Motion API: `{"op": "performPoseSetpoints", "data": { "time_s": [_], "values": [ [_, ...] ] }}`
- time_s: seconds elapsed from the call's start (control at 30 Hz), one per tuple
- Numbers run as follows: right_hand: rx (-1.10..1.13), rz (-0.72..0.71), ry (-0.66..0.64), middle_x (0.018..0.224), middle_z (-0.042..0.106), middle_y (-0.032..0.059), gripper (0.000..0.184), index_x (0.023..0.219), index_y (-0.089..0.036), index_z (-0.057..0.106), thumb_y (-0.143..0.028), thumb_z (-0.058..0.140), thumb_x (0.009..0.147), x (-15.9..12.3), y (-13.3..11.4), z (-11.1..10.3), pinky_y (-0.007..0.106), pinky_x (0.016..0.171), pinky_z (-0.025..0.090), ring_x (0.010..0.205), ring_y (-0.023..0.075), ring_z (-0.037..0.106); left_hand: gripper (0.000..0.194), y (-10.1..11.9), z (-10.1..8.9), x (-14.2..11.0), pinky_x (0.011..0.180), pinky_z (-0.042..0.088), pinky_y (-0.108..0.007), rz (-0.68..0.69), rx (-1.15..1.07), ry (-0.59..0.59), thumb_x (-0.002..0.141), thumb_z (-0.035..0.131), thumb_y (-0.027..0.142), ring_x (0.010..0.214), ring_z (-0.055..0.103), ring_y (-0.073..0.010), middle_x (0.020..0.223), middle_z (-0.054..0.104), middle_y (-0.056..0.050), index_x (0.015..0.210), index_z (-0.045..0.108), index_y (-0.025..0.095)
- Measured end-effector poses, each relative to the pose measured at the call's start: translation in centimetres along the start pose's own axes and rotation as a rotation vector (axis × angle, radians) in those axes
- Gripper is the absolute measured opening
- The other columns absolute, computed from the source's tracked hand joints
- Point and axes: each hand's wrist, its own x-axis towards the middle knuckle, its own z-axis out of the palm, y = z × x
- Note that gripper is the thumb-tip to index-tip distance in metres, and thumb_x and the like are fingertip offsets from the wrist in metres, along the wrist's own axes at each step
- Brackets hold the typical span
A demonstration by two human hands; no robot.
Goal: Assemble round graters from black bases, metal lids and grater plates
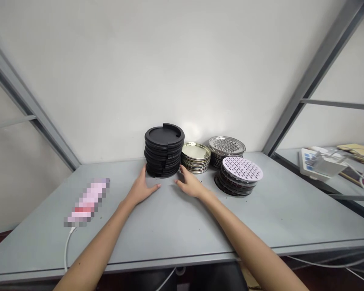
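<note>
A tall stack of round black plastic discs with raised, notched rims stands on the grey table against the wall. At the stack's lower left side is my left hand, its thumb spread away from the fingers. My right hand is at the lower right of the same stack, thumb and fingers apart. Whether the fingertips press on the discs I cannot tell. Just right of the black stack is a pile of gold-coloured metal lids, close behind my right hand.
Grater-like silver metal discs are piled at the back right. In front of them stands a stack topped by a pale purple slotted disc. A blurred-out phone with a white cable lies left. A power strip is beyond the right frame post.
</note>
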Motion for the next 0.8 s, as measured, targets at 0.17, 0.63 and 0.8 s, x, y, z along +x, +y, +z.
{"op": "performPoseSetpoints", "data": {
  "time_s": [0.17, 0.63, 0.8],
  "values": [
    [0.020, 0.065, 0.139, 0.142, 0.046, 0.0221, 0.074, 0.145, -0.010, 0.025, -0.026, 0.059, 0.081, 2.2, -1.2, 1.9, 0.047, 0.106, 0.039, 0.129, 0.0310, 0.047, 0.093, -0.2, -0.1, -0.2, 0.111, 0.033, -0.049, 0.098, 0.036, -0.053, 0.077, 0.071, 0.042, 0.137, 0.038, -0.0332, 0.150, 0.036, -0.017, 0.151, 0.020, 0.018],
    [0.007, 0.066, 0.087, 0.107, 0.068, 0.0080, 0.067, 0.140, -0.022, 0.037, -0.031, 0.060, 0.078, 2.5, -2.2, 2.0, 0.035, 0.079, 0.049, 0.087, 0.0243, 0.064, 0.085, -0.6, -0.5, -0.3, 0.112, 0.033, -0.046, 0.059, 0.032, -0.020, 0.079, 0.068, 0.046, 0.137, 0.039, -0.0318, 0.150, 0.039, -0.015, 0.149, 0.026, 0.019],
    [-0.036, 0.053, 0.055, 0.088, 0.068, 0.0052, 0.066, 0.140, -0.019, 0.038, -0.033, 0.059, 0.079, 2.7, -3.0, 3.0, 0.031, 0.068, 0.046, 0.072, 0.0215, 0.060, 0.083, -0.5, -0.8, -0.2, 0.107, 0.037, -0.045, 0.009, 0.038, 0.048, 0.080, 0.067, 0.046, 0.133, 0.044, -0.0325, 0.145, 0.043, -0.017, 0.147, 0.027, 0.017]
  ]
}}
